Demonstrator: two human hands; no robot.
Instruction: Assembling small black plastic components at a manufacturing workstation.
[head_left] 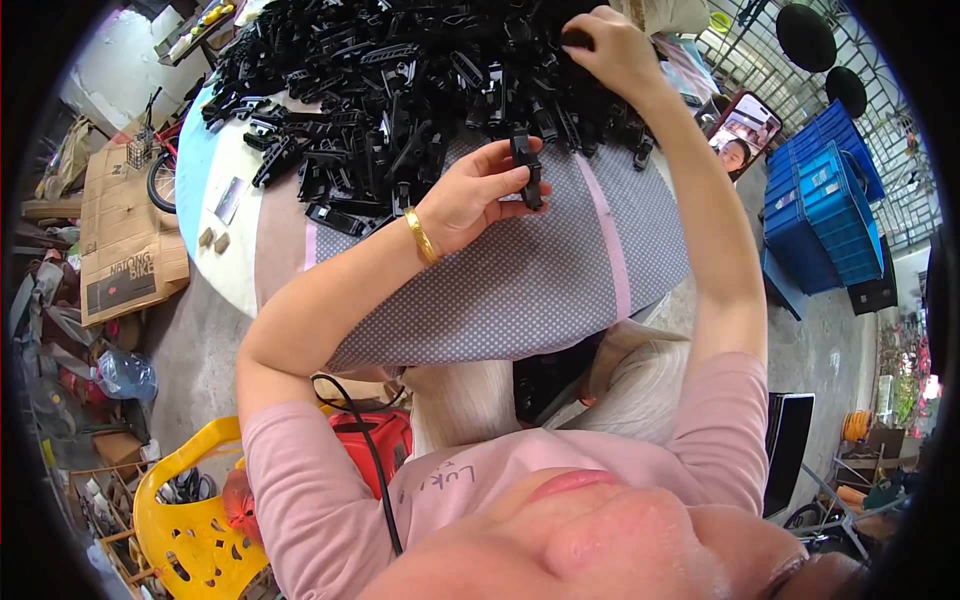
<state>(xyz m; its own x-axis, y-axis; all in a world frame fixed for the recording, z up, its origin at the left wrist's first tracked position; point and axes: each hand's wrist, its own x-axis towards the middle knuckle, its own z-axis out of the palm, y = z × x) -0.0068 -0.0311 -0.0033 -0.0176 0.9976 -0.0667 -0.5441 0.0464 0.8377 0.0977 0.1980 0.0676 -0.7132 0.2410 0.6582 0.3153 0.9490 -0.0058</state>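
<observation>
My left hand is closed around a black plastic part, held upright between thumb and fingers above the near side of the table. A gold bangle circles that wrist. Farther off to the right, my right hand reaches over the edge of a large pile of similar black plastic parts. Its fingertips pinch a small black piece, whose exact shape I cannot make out.
A dotted grey cloth covers the round table's near side. A phone with a lit screen stands at the right. Blue crates are beyond it. At the left are a cardboard sheet and a yellow plastic chair.
</observation>
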